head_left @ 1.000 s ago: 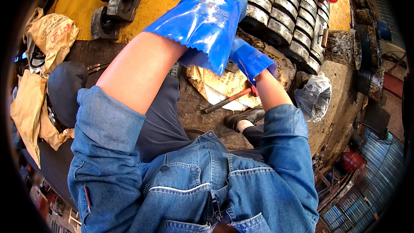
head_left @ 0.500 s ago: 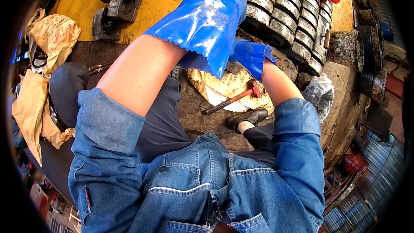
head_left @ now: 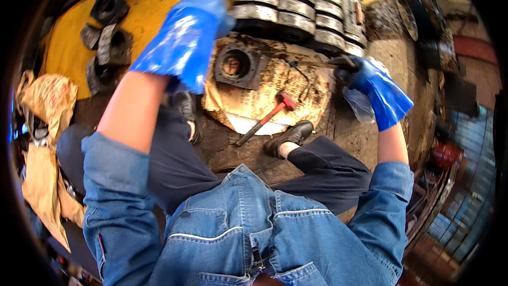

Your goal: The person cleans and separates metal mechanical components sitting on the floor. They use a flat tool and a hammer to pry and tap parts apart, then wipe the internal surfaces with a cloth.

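Note:
My left hand [head_left: 203, 16], in a long blue rubber glove, is raised beside a square metal block [head_left: 251, 78] with a round bore. Its cuff hides the fingers. The block lies on a stained brown paper sack [head_left: 312, 92]. To the right, my right hand [head_left: 364, 74], also blue-gloved, is closed round the dark end of a long thin tool [head_left: 323, 64], which points left over the sack; blur hides its exact kind. A hammer [head_left: 270, 116] with a red head lies on the sack's near edge, close to my shoe.
Stacked metal rings [head_left: 296, 5] stand in rows at the back. More loose metal blocks [head_left: 114, 45] rest on the yellow surface [head_left: 153, 0] at the far left. Crumpled paper bags [head_left: 45, 169] are at my left, dirty metal drums [head_left: 389, 18] at the far right.
My hands have moved apart, the left one leftward and the right one to the right and nearer. The long tool and bored block now show. The whole view has shifted.

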Action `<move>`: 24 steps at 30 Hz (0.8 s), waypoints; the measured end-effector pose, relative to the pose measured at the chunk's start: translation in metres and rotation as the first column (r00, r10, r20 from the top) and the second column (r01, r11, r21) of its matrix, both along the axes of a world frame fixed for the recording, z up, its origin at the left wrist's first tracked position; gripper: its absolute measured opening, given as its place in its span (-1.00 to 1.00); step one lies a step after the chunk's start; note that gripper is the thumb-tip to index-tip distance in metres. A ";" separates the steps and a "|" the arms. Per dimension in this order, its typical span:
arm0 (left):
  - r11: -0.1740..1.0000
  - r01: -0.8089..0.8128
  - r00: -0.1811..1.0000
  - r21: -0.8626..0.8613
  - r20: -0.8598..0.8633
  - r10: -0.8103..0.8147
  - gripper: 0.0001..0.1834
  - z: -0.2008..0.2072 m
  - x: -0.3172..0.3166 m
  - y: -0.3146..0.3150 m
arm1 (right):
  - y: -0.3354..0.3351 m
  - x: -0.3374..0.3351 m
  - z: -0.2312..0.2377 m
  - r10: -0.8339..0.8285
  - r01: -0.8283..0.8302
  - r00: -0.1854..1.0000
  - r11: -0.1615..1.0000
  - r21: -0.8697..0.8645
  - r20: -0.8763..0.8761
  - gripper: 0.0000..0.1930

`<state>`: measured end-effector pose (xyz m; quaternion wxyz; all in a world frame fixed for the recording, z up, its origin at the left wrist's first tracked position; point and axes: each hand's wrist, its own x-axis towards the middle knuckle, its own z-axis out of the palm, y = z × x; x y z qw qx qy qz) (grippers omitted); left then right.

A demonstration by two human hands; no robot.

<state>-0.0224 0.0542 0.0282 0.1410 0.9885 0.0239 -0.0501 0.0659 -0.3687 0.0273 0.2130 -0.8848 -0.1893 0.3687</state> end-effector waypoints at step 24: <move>0.991 -0.104 0.953 0.088 -0.276 0.124 -0.55 0.029 0.001 -0.030 | -0.213 -0.074 -0.122 -0.434 0.630 0.775 0.464 -0.623 0.460 -0.72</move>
